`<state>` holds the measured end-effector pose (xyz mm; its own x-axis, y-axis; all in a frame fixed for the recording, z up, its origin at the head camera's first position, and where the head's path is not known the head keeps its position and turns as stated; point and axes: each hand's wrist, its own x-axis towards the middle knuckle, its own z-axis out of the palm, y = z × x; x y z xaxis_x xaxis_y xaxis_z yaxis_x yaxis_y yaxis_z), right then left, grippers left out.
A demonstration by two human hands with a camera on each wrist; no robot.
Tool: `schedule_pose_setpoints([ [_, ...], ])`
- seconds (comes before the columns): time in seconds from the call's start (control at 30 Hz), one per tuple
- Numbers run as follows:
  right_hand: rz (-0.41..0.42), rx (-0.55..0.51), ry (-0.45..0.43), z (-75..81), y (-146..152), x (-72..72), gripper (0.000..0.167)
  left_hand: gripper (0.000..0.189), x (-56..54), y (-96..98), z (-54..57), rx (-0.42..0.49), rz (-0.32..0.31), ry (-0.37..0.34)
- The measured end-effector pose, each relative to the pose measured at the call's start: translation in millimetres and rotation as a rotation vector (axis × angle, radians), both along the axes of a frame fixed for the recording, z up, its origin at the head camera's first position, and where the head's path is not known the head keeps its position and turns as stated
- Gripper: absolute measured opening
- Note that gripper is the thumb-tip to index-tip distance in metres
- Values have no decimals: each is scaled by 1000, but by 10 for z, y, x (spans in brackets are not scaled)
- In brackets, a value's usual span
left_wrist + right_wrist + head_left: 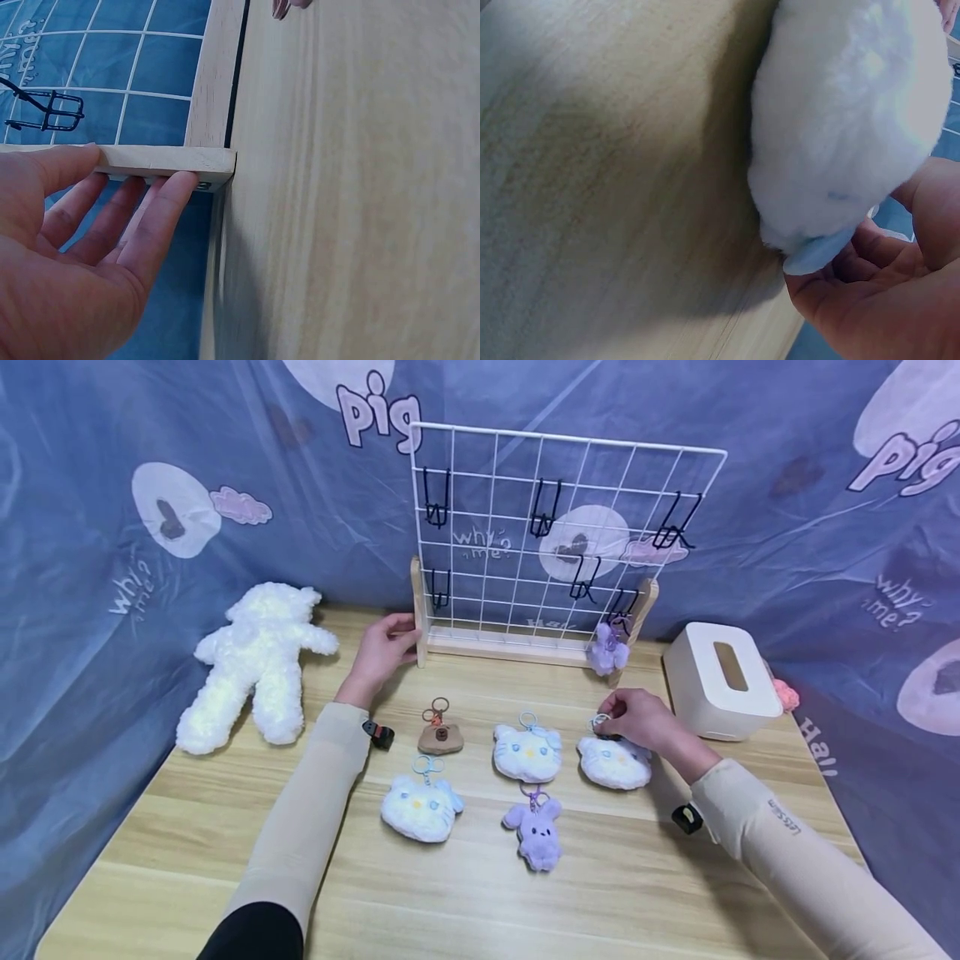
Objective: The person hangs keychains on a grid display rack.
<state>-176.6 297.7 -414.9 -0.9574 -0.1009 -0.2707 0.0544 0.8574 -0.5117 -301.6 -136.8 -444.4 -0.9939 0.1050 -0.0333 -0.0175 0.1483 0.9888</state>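
My left hand (387,647) grips the wooden side post (161,159) of a white wire grid rack (517,518), thumb on one face and fingertips on the other. My right hand (637,717) pinches a white plush cat-head keychain (615,763) at its top, near the ring; in the right wrist view the plush (847,97) hides part of the fingers. Two similar cat-head keychains lie on the table, one in the middle (527,753) and one nearer on the left (422,810). Between the hands are a brown plush keychain (441,738) and a purple plush keychain (538,837).
Black hooks (545,510) hang on the grid, and a purple plush (608,650) hangs at its lower right. A white fluffy plush toy (262,664) lies at the left. A white tissue box (720,681) stands at the right. Patterned blue cloth (352,535) surrounds the wooden table (480,910).
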Motion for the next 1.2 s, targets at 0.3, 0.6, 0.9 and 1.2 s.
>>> schedule_pose_setpoints([
  [0.3, 16, -12, -12, -13, 12, 11, 20, 46, -22, 0, -4, 5, -5, -4],
  [0.6, 0, -65, -3, 22, 19, 16, 22, 45, -14, -3, -2, 2, -4, -5],
  [0.9, -17, -131, 17, 62, 23, 29, 22, 46, -18, -1, -6, -1, -4, -4],
  [1.2, -58, -225, 6, 132, 37, 69, 25, 46, -30, -2, -11, -2, -5, -8],
])
